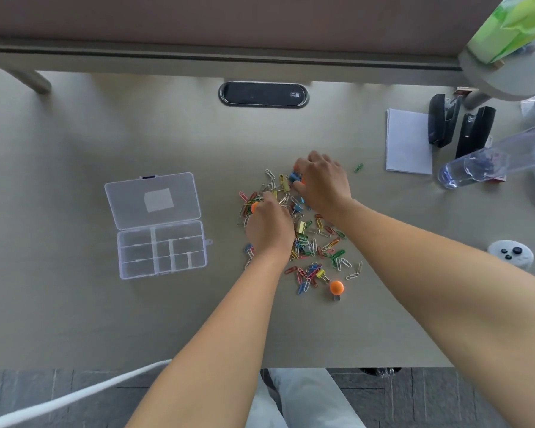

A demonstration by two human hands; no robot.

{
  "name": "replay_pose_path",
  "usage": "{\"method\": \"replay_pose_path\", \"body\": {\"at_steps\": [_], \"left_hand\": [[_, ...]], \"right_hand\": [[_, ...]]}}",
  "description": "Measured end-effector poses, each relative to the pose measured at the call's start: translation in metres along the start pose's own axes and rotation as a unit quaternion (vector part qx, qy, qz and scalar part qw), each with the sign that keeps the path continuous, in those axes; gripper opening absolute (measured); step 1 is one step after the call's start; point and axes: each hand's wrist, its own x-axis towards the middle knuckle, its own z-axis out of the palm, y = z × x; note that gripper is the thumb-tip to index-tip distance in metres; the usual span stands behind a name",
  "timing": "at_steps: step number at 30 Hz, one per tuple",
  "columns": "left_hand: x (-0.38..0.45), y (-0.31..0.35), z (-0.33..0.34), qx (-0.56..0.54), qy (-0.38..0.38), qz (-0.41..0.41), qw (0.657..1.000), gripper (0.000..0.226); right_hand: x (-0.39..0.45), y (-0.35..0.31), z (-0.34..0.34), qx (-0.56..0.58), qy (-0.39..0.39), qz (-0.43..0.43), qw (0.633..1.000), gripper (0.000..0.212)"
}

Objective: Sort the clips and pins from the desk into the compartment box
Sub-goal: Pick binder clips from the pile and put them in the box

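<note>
While both of your hands are down in the scattered pile of coloured wire paper clips, nothing has yet reached the clear plastic compartment box. It lies open, lid folded back, at about nine o'clock from the pile and well apart from it; its compartments look bare, as far as the transparent plastic lets me judge.

Your left hand rests knuckles-up on the near-left part of the pile with fingers curled under; an orange ball-headed pin shows at its fingertips, touching or just beside them — I cannot tell whether it is pinched. Your right hand, at twelve o'clock of the pile, has fingers curled round a small blue binder clip.

Handling, in my judgement: the wire clips are light, stiff and slippery, and they interlock, so lifting one may drag its neighbours. Take them singly by the flat loop, or slide them clear first. The yellow binder clips are bulkier; take them across the folded body, not the wire handles. A second orange round-headed pin sits at five o'clock — lift it by the head, away from the metal end. One green paper clip lies stray at two o'clock.
</note>
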Motion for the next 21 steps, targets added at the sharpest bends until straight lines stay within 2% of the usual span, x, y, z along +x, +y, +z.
{"method": "replay_pose_path", "body": {"at_steps": [5,8,14,18,21], "left_hand": [[-0.010,-0.002,-0.005,-0.092,-0.002,-0.049,0.995,0.008],[-0.017,-0.006,-0.010,-0.123,-0.004,-0.087,0.989,0.011],[-0.028,-0.022,-0.020,-0.159,0.003,-0.101,0.982,0.018],[-0.033,-0.029,-0.029,-0.160,-0.002,-0.109,0.981,0.011],[-0.039,-0.030,-0.037,-0.189,-0.008,-0.136,0.973,0.010]], "right_hand": [[0.002,-0.006,0.002,-0.042,0.000,-0.027,0.999,0.016],[-0.001,-0.007,0.002,-0.039,-0.011,-0.038,0.998,0.018],[-0.012,-0.007,-0.002,-0.019,-0.020,-0.026,0.999,0.025],[-0.020,-0.007,-0.008,0.019,-0.001,-0.003,1.000,0.025],[-0.030,-0.012,-0.010,0.093,0.023,0.031,0.995,0.021]]}}
